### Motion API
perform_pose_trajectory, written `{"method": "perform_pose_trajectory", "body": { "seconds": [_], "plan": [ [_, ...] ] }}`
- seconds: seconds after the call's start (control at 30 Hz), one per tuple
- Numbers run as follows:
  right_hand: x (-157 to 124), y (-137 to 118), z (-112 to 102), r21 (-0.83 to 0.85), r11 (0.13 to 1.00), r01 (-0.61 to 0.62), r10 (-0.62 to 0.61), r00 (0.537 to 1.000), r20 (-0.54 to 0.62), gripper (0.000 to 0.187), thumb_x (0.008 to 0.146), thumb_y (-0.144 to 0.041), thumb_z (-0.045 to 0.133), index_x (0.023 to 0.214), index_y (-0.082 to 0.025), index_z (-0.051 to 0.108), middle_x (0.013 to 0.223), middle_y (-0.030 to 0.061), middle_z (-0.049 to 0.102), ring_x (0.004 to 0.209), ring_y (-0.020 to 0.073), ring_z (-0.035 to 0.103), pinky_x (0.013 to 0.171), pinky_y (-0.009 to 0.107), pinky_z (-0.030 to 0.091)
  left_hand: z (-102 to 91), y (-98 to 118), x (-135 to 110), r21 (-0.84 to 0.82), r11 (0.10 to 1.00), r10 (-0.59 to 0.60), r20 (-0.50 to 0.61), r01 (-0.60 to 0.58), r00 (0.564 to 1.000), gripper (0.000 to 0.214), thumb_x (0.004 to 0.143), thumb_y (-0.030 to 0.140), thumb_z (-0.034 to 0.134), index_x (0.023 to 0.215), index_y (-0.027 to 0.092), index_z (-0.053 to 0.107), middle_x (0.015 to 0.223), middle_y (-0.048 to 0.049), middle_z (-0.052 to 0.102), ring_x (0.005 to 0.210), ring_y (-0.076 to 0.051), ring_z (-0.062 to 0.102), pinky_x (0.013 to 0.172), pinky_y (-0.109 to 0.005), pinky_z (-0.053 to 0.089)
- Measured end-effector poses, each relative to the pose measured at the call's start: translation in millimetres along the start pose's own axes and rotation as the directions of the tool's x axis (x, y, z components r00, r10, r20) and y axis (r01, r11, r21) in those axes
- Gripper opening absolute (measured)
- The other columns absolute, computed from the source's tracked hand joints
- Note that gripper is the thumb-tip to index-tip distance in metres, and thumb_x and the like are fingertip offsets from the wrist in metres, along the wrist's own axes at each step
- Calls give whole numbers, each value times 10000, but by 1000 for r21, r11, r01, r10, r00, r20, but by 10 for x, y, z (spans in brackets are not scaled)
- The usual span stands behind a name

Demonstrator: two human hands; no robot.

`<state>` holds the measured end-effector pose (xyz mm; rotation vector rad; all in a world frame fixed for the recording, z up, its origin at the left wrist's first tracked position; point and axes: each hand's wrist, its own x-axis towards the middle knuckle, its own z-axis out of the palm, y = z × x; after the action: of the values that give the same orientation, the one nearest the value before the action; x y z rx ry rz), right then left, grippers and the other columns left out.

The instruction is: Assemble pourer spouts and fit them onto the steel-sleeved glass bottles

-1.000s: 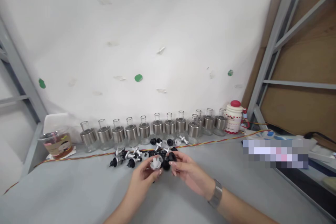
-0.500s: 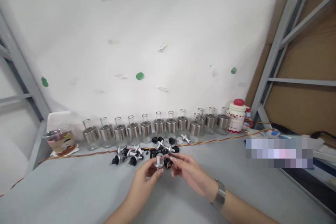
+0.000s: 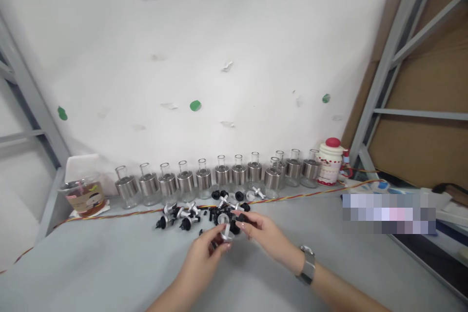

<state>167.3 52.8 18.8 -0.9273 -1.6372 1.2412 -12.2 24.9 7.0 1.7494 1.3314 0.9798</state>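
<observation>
My left hand (image 3: 205, 252) is closed, thumb and fingers pinching a silver stopper piece (image 3: 227, 236) with an upright stem and a round base. Just right of it, my right hand (image 3: 268, 235) is closed too, its fingertips round a small black part (image 3: 241, 218) that is partly hidden. Both hands are over the near side of a pile of black and silver pieces. Left of the pile lie several silver stoppers with black ends (image 3: 187, 223). Behind it are loose black caps (image 3: 239, 195) and another silver piece (image 3: 258, 192).
A row of glass bottles with metal sleeves (image 3: 167, 184) stands along the white wall. A lidded plastic tub (image 3: 86, 200) is at the left end, a cream jar with a red lid (image 3: 329, 165) at the right. A twisted red-yellow cord (image 3: 292, 197) crosses the grey table (image 3: 109, 263).
My left hand has brought the silver piece slightly nearer and to the right, and its tilt differs. My right hand has shifted a little to the right with the black part.
</observation>
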Motion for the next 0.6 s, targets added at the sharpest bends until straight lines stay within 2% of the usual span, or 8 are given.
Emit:
{"method": "perform_pose_trajectory", "body": {
  "seconds": [0.07,0.13,0.27,0.37,0.43,0.53,0.6],
  "plan": [
    [-41,-52,-4,-133,989,68,-64,997,41,378,774,-400,513,1097,-208,561,842,24,553,765,150,503,744,299,396,-19,27,-29,110,990,85,25,-87,996,408,746,230,518,1154,224,504,830,-33,616,685,-157,524,644,-275,437],
    [-82,-101,2,-227,966,125,-105,990,96,349,813,-390,455,1110,-231,549,857,25,532,820,158,493,791,308,381,-23,47,-59,184,964,186,56,-194,981,453,775,198,479,1219,269,426,879,-45,601,766,-172,511,701,-296,435],
    [-113,-142,26,-304,944,132,-97,987,128,343,843,-401,381,1047,-218,587,747,11,485,705,142,470,698,289,406,-18,52,-87,338,869,350,98,-362,932,518,805,127,390,1286,295,295,865,-60,556,809,-182,492,751,-333,432],
    [-102,-129,40,-255,959,121,-98,990,100,335,834,-405,396,1014,-209,600,749,13,494,658,130,460,646,269,404,-37,38,-79,387,815,417,127,-432,900,530,814,112,368,1297,306,266,857,-53,545,809,-177,492,749,-326,437],
    [-94,-107,50,-181,980,81,-70,995,64,328,810,-399,449,1044,-207,574,734,7,500,620,119,451,595,251,398,-64,30,-66,374,833,406,87,-408,910,555,800,98,394,1299,300,260,875,-44,560,806,-172,505,752,-325,441],
    [-90,-59,70,-40,999,2,0,1000,26,324,762,-388,532,1007,-178,558,665,-16,488,561,99,431,526,227,374,-106,29,-49,366,858,376,29,-360,926,496,761,72,443,1217,262,395,884,-42,586,800,-177,529,741,-333,452],
    [-91,-30,86,33,999,-18,17,1000,22,302,744,-387,558,946,-163,556,653,-24,487,541,87,425,512,221,364,-122,36,-44,403,835,390,48,-376,919,396,756,79,454,1123,222,492,871,-57,601,794,-192,535,723,-344,454]
  ]
}}
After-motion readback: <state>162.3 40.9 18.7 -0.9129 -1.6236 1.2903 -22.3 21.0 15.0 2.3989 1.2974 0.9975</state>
